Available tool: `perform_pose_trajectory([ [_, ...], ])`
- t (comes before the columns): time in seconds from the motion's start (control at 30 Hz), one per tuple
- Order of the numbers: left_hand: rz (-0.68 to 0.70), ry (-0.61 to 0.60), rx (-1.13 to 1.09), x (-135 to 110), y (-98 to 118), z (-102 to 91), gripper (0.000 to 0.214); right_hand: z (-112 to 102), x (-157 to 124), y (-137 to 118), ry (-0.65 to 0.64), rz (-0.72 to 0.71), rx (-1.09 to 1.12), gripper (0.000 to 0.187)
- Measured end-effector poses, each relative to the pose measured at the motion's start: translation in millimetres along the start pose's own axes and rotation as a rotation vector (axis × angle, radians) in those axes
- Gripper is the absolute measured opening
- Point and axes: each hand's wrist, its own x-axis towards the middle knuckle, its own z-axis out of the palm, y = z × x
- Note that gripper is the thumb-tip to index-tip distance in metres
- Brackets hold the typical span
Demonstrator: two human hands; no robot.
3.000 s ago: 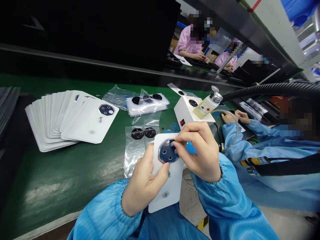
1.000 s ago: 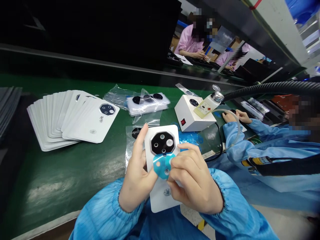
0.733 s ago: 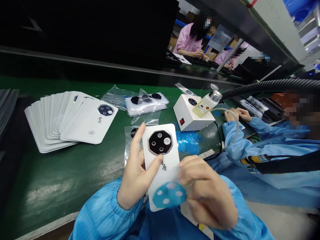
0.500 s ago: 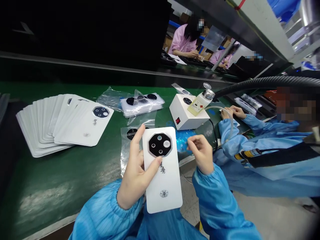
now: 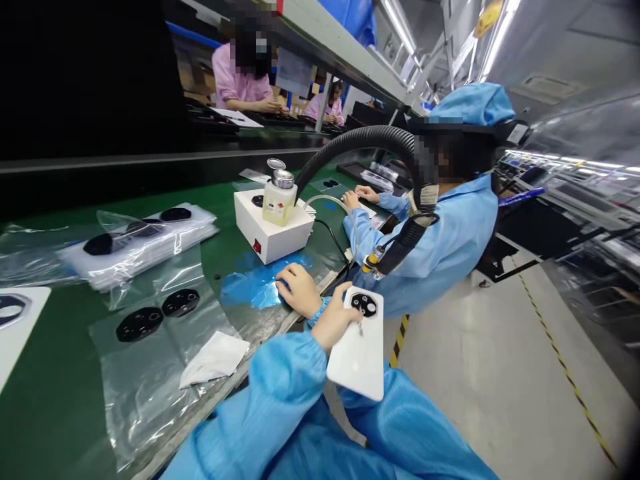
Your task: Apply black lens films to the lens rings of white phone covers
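One white card [image 5: 363, 357], black octagonal camera plate facing up, is gripped in my left hand [image 5: 336, 327] above the bench edge. My right hand [image 5: 299, 290] lies curled on one blue film [image 5: 250, 290], holding nothing visible. Two black plates [image 5: 140, 325] lie on one clear bag [image 5: 145, 380].

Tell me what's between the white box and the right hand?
The head view shows a blue plastic film on the green mat, touching the right hand.

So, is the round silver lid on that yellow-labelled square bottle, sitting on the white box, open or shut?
Open: the round silver lid stands raised behind the metal top of the yellow-labelled square bottle, not lying flat on it.
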Motion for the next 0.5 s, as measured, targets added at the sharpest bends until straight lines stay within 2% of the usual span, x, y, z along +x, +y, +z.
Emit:
perform_pose_trajectory([
  [0.13, 0.025, -0.044, 0.023, 51, 0, 19.7, 0.033, 1, 0, -1, -0.018, -0.001, -0.013, 0.016],
  [0.23, 0.070, -0.076, 0.018, 71, -2, 26.6, 0.033, 3, 2, 1, -0.022, -0.003, -0.018, 0.015],
  [0.37, 0.111, -0.097, 0.005, 77, -3, 28.2, 0.033, 5, 3, 3, -0.016, 0.000, -0.015, 0.013],
  [0.5, 0.045, -0.104, 0.003, 61, -6, 27.4, 0.034, 3, 1, 2, -0.007, -0.013, -0.010, 0.011],
])
